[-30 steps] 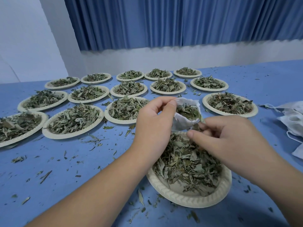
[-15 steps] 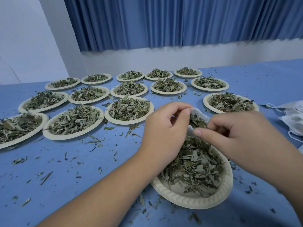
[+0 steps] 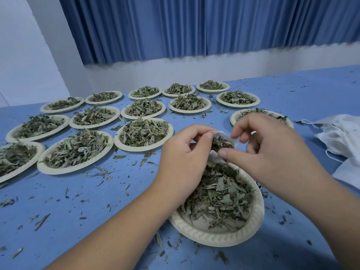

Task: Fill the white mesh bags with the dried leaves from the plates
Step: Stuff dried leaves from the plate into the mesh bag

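Near the front edge of the blue surface (image 3: 97,221) sits 1 paper plate (image 3: 214,239) with a heap of dried leaves (image 3: 220,193) on it. Just above that plate both hands hold 1 small white mesh bag (image 3: 214,159). The left hand (image 3: 185,158) pinches the bag's left rim between thumb and curled fingers. The right hand (image 3: 268,152) pinches the right rim, with its thumb on the near side. The bag's mouth faces up and leaves show inside it.

Behind, toward the far edge and the left edge, 14 more plates (image 3: 143,149) stand in rows, each with leaves. Small leaf bits (image 3: 101,172) lie all over the surface. At the right edge lies a pile of white bags (image 3: 339,137). A blue curtain (image 3: 194,26) hangs behind.
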`<control>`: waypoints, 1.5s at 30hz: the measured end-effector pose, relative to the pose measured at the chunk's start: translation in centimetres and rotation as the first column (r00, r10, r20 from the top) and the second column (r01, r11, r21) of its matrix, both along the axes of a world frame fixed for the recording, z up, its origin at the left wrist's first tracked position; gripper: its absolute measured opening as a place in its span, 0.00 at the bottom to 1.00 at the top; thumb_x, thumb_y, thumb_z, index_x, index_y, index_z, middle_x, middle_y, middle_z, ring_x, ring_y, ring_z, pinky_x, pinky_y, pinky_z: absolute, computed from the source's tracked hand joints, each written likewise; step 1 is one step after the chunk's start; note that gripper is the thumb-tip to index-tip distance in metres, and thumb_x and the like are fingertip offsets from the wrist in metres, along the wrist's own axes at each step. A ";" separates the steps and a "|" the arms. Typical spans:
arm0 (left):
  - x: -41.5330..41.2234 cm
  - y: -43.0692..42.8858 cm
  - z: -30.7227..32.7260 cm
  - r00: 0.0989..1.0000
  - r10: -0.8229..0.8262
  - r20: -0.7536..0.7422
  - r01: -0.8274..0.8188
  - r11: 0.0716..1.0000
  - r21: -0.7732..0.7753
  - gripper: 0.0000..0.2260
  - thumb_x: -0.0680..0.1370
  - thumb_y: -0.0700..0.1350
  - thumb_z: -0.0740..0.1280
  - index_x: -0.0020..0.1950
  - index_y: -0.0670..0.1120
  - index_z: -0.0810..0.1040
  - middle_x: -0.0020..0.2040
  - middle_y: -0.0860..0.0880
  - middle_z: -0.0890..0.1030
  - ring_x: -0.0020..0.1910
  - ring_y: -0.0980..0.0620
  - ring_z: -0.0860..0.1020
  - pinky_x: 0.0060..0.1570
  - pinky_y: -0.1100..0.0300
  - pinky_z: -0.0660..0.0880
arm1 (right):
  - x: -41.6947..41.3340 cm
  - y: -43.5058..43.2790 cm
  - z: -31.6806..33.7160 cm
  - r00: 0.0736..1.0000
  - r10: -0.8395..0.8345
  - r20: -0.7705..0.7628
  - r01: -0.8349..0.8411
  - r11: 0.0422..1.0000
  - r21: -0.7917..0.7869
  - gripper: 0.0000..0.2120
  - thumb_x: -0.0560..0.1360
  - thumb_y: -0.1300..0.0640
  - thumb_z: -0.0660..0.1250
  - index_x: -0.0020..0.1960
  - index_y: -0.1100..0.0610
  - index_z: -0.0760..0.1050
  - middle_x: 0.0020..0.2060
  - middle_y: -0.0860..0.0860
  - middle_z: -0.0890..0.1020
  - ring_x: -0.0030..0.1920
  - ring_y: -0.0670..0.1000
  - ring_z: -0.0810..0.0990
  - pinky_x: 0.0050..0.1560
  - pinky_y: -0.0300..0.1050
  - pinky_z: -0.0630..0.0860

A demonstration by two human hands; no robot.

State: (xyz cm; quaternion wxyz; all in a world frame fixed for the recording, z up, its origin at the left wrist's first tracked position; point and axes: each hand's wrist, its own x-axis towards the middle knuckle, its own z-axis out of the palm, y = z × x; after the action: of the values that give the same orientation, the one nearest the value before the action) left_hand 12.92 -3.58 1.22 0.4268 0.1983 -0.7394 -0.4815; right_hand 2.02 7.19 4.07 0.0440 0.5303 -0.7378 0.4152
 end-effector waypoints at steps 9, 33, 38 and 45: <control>0.0 0.5 0.2 0.996 -0.082 -0.028 0.082 0.997 0.004 0.13 0.79 0.38 0.64 0.41 0.52 0.82 0.32 0.56 0.81 0.28 0.59 0.77 0.32 0.66 0.75 | -0.5 -1.4 -0.3 0.818 0.049 0.573 -0.133 0.986 0.105 0.10 0.69 0.59 0.74 0.49 0.52 0.76 0.42 0.49 0.78 0.24 0.47 0.76 0.24 0.39 0.72; 0.9 -0.4 0.7 0.997 -0.041 -0.070 0.046 0.996 0.082 0.10 0.79 0.43 0.64 0.42 0.52 0.81 0.24 0.59 0.74 0.21 0.63 0.69 0.26 0.64 0.69 | 0.3 -5.9 1.6 0.988 -0.096 -0.117 0.123 0.960 0.250 0.08 0.71 0.56 0.67 0.36 0.53 0.69 0.31 0.49 0.75 0.33 0.48 0.72 0.31 0.43 0.66; 1.9 -0.8 1.9 0.993 -0.021 -0.119 0.030 0.996 0.080 0.11 0.81 0.38 0.61 0.44 0.46 0.80 0.25 0.60 0.75 0.22 0.64 0.71 0.25 0.72 0.65 | 0.2 -4.5 2.1 0.898 0.211 0.386 -0.288 0.945 0.155 0.08 0.69 0.56 0.70 0.46 0.55 0.76 0.37 0.51 0.80 0.30 0.45 0.78 0.29 0.40 0.75; 2.9 0.2 1.9 0.998 -0.006 -0.060 0.007 1.000 0.008 0.11 0.79 0.37 0.64 0.40 0.48 0.82 0.27 0.58 0.78 0.22 0.63 0.70 0.25 0.72 0.65 | 1.6 -5.4 1.6 0.997 0.070 -0.037 -0.061 0.976 0.208 0.08 0.70 0.57 0.65 0.34 0.54 0.67 0.29 0.48 0.71 0.29 0.46 0.67 0.27 0.42 0.60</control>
State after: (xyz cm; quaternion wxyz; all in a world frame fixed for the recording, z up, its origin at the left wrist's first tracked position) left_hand 15.86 -3.40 3.13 0.4464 0.1831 -0.7249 -0.4917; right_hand 3.65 1.75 5.68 -0.0088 0.5652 -0.7578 0.3258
